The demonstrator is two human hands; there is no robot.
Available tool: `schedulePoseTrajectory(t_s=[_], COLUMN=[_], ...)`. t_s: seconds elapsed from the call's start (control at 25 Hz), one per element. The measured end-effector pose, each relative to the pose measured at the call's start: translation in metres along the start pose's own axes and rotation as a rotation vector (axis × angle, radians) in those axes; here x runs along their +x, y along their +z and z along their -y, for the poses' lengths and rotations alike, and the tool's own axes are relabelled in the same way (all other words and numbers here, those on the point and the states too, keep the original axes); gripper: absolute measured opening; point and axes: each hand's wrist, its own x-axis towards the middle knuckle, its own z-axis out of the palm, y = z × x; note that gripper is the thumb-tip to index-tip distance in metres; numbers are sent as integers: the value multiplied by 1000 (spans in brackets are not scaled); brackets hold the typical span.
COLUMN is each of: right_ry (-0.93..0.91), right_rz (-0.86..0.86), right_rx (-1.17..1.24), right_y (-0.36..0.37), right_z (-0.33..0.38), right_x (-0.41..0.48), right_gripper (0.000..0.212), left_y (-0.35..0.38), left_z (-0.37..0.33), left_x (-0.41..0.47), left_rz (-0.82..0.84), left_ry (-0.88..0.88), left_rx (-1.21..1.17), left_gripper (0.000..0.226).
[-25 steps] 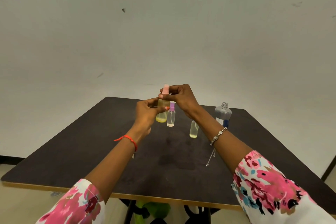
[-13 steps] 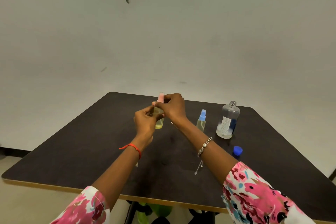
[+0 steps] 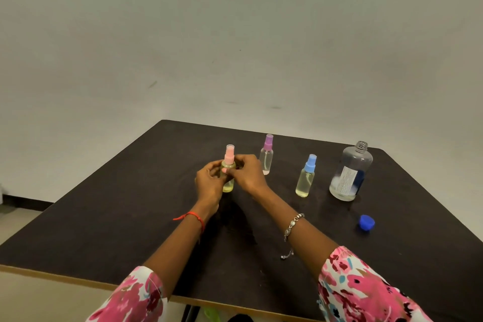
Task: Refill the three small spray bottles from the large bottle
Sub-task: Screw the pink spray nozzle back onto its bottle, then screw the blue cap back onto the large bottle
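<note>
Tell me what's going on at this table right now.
A person holds a small clear spray bottle with a pink cap, filled with yellowish liquid, upright between the left hand and right hand, low at the dark table. A purple-capped small spray bottle and a blue-capped small spray bottle stand apart to the right. The large clear bottle stands open, its blue screw cap lying on the table.

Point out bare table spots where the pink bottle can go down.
Widest: the left half of the table, from the left hand gripping the pink bottle to the edge. Also the near strip between the forearms. Crowded: the back right, with purple bottle, blue bottle, large bottle and cap.
</note>
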Motion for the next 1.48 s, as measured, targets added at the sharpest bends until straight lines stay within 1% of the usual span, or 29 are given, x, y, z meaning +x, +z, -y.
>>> schedulePoseTrajectory(t_s=[0.12,0.28,0.32,0.36,0.4,0.44,0.48,0.56,0.6,0.68,0.76,0.84,0.88,0.92,0.96,1.04,1.08,1.12,1.24,1.32,1.4,1.48], right_ry=[12,32,50,70,84,82,64,11,-2,-9,44,169,236,309,399,557,606,624,582,596,601,538], right_rz=[1,44,51,37,2,-50,-112,-241,-304,-466,-613,-660,-628,-543,-413,-147,-60,-6,36,20,-47,-166], right_rx=[22,37,41,45,57,71,70,23,0,-69,-181,-386,-506,-615,-696,-765,-760,-740,-666,-586,-495,-388], right_y=[4,0,-2,-6,-12,-18,-28,-55,-70,-104,-137,-167,-180,-189,-196,-205,-207,-207,-208,-212,-218,-228], right_z=[-4,-8,-8,-9,-9,-8,-8,-10,-12,-19,-32,-50,-59,-67,-74,-83,-87,-90,-95,-93,-90,-85], right_x=[1,4,2,0,-3,-7,-12,-24,-31,-45,-59,-71,-77,-81,-85,-92,-93,-93,-94,-96,-98,-96], right_gripper=[32,46,52,57,58,54,45,23,20,31,38,28,22,25,35,50,52,49,30,19,12,10], left_y=[-2,-3,-3,-3,-3,-1,2,11,18,32,50,71,83,93,103,122,128,132,142,146,149,152], left_z=[9,10,10,9,8,6,2,-10,-16,-25,-31,-36,-38,-37,-35,-24,-17,-9,14,25,30,30], left_x=[7,8,8,7,6,4,0,-11,-19,-33,-48,-65,-74,-81,-88,-100,-106,-112,-120,-120,-119,-117], left_rz=[8,45,57,71,76,66,40,-34,-57,-51,7,98,159,223,295,464,550,640,864,953,1007,1035], left_ry=[-7,15,14,15,26,45,74,162,223,369,499,569,576,567,544,472,439,416,349,330,360,377], left_rx=[25,97,113,127,147,183,220,251,246,234,223,197,185,187,205,304,393,492,771,987,1171,1243], left_gripper=[32,34,38,46,59,74,87,101,102,102,100,93,86,77,68,57,58,61,72,76,74,72])
